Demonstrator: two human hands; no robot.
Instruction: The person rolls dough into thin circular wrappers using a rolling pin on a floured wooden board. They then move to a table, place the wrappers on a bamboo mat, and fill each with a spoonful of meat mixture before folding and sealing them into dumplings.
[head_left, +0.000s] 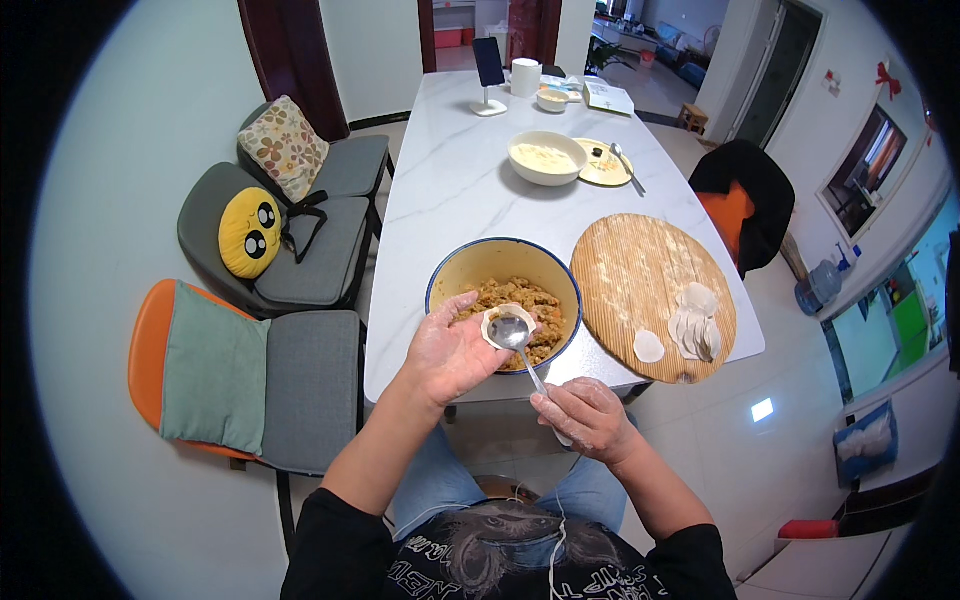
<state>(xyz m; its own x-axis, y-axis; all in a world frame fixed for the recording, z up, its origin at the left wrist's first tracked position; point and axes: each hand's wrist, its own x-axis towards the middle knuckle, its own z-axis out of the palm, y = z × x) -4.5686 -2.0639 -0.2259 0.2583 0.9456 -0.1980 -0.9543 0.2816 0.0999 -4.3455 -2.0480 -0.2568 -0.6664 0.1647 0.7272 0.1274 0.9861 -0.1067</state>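
My left hand is palm up over the near side of a blue-rimmed enamel basin, holding a round dough wrapper on its fingers. The bowl of a metal spoon lies over the wrapper's middle and hides most of it. My right hand grips the spoon's handle beyond the table's near edge. Inside the basin is a brownish minced filling. To the right, a floured round wooden board bears a pile of overlapping wrappers and one separate wrapper.
On the marble-patterned table, a white bowl of pale food stands beside a yellowish plate with a spoon. Farther back are a phone on a stand and a paper roll. Cushioned chairs line the left.
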